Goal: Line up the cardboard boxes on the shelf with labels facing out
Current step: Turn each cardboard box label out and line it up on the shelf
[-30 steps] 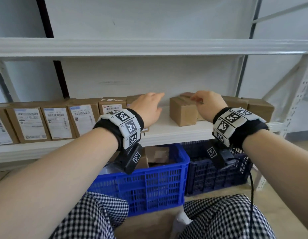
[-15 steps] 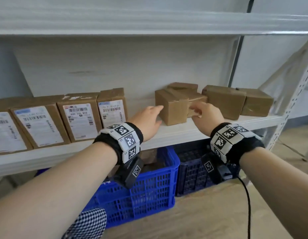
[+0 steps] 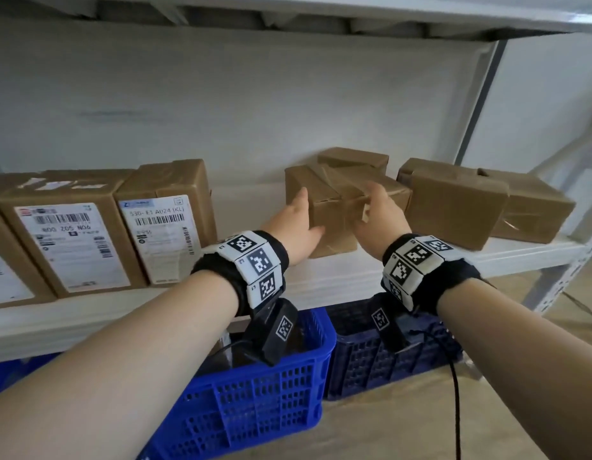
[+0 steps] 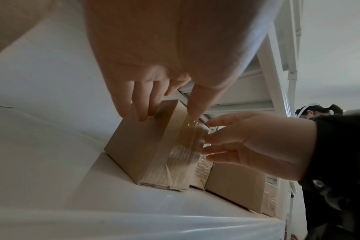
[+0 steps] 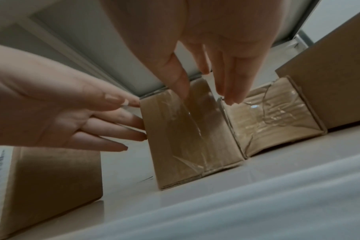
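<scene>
A plain brown cardboard box (image 3: 324, 214) wrapped in clear tape stands askew mid-shelf, no label showing. My left hand (image 3: 297, 224) lies against its left face with straight fingers (image 4: 138, 105), the thumb on the taped front. My right hand (image 3: 377, 214) reaches its upper right side, fingers (image 4: 208, 138) straight and touching it. The right wrist view shows the box (image 5: 185, 129) between both hands. Two labelled boxes (image 3: 72, 247) (image 3: 165, 227) stand in a row at the left, labels facing out.
More unlabelled boxes sit behind (image 3: 352, 159) and to the right (image 3: 454, 207) (image 3: 527, 207), one touching the held box. White shelf board (image 3: 354, 270), upper shelf (image 3: 288, 14) overhead, upright post (image 3: 480, 104) at the right. A blue crate (image 3: 264, 403) and a dark blue crate (image 3: 371, 360) stand below.
My left hand has moved right from beside the labelled boxes onto the plain box's left face. The right hand stayed at that box's right side. My view has come closer.
</scene>
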Demonstrator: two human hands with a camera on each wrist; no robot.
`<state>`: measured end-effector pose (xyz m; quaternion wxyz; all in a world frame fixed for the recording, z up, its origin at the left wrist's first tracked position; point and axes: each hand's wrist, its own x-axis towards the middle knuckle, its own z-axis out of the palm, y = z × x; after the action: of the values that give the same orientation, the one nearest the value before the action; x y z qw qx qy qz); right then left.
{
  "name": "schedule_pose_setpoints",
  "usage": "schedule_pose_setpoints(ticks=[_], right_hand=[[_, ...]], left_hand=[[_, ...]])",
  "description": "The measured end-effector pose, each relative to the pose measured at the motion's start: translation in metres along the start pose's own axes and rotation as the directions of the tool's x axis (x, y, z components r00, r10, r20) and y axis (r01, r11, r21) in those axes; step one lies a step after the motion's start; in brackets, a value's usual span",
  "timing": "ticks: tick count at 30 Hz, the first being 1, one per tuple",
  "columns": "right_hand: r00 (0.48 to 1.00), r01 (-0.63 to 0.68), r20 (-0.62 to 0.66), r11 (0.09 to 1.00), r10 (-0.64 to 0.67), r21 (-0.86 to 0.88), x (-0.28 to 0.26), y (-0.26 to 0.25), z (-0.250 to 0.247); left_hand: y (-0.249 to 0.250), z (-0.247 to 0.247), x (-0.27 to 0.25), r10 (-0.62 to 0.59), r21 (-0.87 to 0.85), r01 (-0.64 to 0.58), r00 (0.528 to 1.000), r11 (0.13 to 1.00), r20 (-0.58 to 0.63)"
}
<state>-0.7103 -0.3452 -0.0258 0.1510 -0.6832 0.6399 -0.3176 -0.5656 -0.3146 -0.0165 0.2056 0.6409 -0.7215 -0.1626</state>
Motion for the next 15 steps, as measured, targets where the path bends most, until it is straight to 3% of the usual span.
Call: schedule_pose_setpoints(ticks=[7, 15], right_hand=[[0.999, 0.038, 0.001, 0.999, -0.038, 0.034, -0.001, -0.008, 0.006], [0.990, 0.127, 0.062, 0.990, -0.130, 0.062, -0.044, -0.033, -0.011]], left_hand=[[0.003, 0.005, 0.003, -0.052, -0.043, 0.052, 0.998, 0.998, -0.019], [0.008, -0.012, -0.048, -0.107, -0.092, 0.099, 0.991, 0.991, -0.085]])
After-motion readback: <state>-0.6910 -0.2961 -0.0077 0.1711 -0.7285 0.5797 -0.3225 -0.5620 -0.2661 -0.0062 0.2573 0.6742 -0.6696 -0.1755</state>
